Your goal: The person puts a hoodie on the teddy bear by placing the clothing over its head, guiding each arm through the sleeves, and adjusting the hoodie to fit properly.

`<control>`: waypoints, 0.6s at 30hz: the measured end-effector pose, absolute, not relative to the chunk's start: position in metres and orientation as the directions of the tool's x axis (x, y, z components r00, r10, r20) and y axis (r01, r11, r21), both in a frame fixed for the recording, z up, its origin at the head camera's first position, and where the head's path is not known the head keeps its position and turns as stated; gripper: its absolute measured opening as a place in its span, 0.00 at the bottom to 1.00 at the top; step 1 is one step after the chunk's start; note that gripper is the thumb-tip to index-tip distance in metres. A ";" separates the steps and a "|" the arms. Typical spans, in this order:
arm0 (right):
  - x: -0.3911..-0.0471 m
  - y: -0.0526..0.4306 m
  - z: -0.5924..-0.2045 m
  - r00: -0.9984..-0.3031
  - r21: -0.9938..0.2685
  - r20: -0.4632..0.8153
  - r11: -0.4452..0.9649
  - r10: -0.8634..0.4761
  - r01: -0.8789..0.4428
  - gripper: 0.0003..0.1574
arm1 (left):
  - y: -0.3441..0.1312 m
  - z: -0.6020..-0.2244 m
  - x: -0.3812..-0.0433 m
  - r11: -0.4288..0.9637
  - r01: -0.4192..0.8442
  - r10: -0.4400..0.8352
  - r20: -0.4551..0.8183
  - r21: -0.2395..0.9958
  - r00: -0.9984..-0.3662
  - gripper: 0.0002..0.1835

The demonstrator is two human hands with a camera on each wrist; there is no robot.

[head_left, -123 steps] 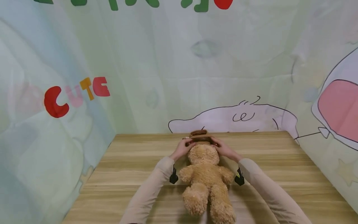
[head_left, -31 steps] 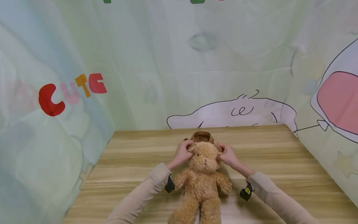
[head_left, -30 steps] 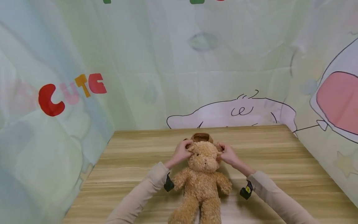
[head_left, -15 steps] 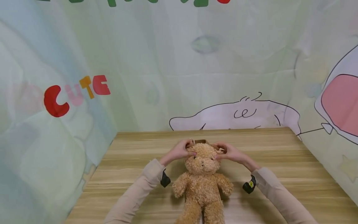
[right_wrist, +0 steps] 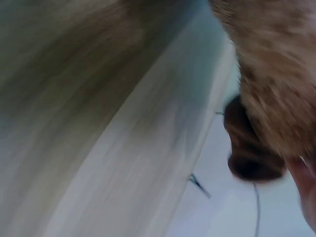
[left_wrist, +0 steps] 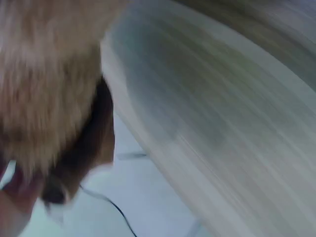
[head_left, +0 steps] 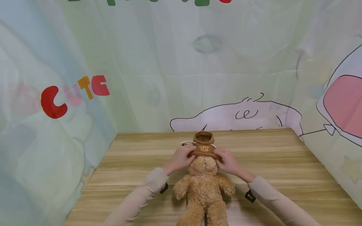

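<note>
A light-brown teddy bear [head_left: 205,188] lies on its back with its head toward the far edge. Over the top of its head sits a small brown doll's garment [head_left: 204,148] with a bear-face patch, a white cord and a round opening at the far end. Its lower edge crosses the forehead and covers the bear's eyes and ears. My left hand [head_left: 181,159] grips that edge on the left, and my right hand [head_left: 229,161] grips it on the right. Both wrist views are blurred, showing bear fur [left_wrist: 44,94] and brown garment cloth [right_wrist: 249,153] beside it.
The wood-grain table [head_left: 135,163] extends on both sides of the bear. Behind it and at the sides hangs a printed cloth backdrop [head_left: 158,94] with cartoon figures and letters. Black wrist cameras [head_left: 250,196] are strapped at the sleeves.
From the bear's ears, with the garment mostly behind its head, my hands have brought the garment's edge forward over the forehead. The patch and white cord now show.
</note>
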State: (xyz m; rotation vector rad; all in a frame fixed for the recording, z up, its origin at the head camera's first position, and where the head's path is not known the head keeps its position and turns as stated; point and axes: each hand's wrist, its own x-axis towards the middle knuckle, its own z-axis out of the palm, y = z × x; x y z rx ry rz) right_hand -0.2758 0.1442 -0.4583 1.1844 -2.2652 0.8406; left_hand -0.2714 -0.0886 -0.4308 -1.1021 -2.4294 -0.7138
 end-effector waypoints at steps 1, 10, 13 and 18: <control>-0.275 0.148 -0.458 -0.568 -0.387 0.585 0.417 -0.579 -0.823 0.13 | -0.094 -0.429 -0.271 0.540 0.757 0.591 0.475 0.369 -0.652 0.05; -0.267 0.152 -0.467 -0.708 -0.550 0.480 0.451 -0.518 -0.703 0.20 | -0.097 -0.439 -0.264 0.508 0.687 0.560 0.406 0.520 -0.722 0.16; -0.266 0.141 -0.473 -0.617 -0.446 0.641 0.432 -0.457 -0.784 0.21 | -0.090 -0.447 -0.262 0.518 0.724 0.507 0.518 0.455 -0.689 0.16; -0.265 0.129 -0.472 -0.427 -0.222 0.790 0.443 -0.440 -0.868 0.19 | -0.083 -0.451 -0.260 0.579 0.804 0.566 0.640 0.140 -0.519 0.14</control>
